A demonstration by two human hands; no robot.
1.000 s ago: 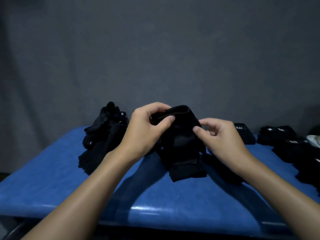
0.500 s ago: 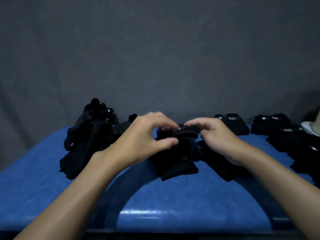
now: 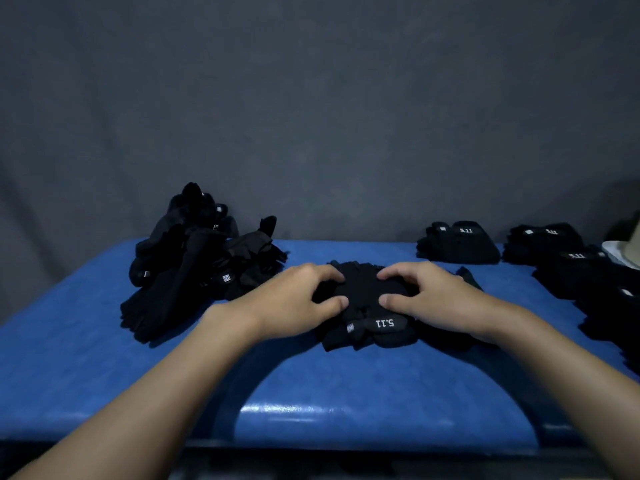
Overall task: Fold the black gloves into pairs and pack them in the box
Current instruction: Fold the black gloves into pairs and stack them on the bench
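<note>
Far left of the folded pair, which lies mid-way along the blue tabletop, a loose heap of black gloves waits unsorted. The left hand grips the pair's left side, fingers curled over its far edge and thumb on the near face. The right hand mirrors it on the right side, and both hands press the pair down. Right of the pair, well apart, finished bundles sit grouped. Furthest right, a pale object is cut off; whether it is the box cannot be told. By this showing, one more pair is nearly folded, the heap remains, and no packing is visible.
</note>
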